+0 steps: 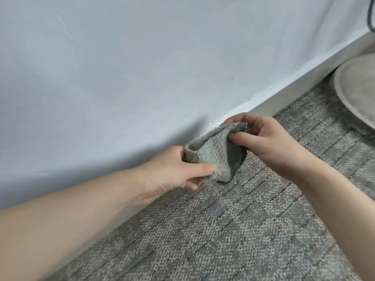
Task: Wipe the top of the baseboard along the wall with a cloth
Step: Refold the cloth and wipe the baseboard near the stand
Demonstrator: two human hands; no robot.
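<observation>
Wall [142, 57]: pale blue-grey, filling the upper left and centre; a few faint scuffs and dark specks on the paint.
Left forearm [71, 216]: bare, reaching in from the lower left corner, across the foot of the wall.
Left hand [172, 169]: clamped on the left end of the cloth [211, 155], thumb laid flat across the front face, fingers curled behind and beneath it.
Cloth: grey-green terry, folded into a loose pouch, held between both hands low by the wall, just in front of the baseboard [294, 90] and just above the carpet [223, 230]; upper edge about level with the baseboard's top, contact with it impossible to tell; a dark checked patch showing at the right corner.
Right hand [269, 145]: pinching the upper right corner of the cloth, forefinger hooked over the top edge, thumb pressed into the front, remaining fingers curled together.
Baseboard: running from behind the cloth up towards the upper right, white strip along the top, duller grey face below, meeting the carpet.
Carpet: grey, flecked, laid in a brick-like pattern, covering the lower centre and right.
Round disc [359, 94]: pale grey, part-seen at the right edge, resting on the carpet close to the baseboard, well apart from both hands; kind of object not clear.
Cable [369, 13]: dark, thin, cut off at the top right corner, in front of the wall.
</observation>
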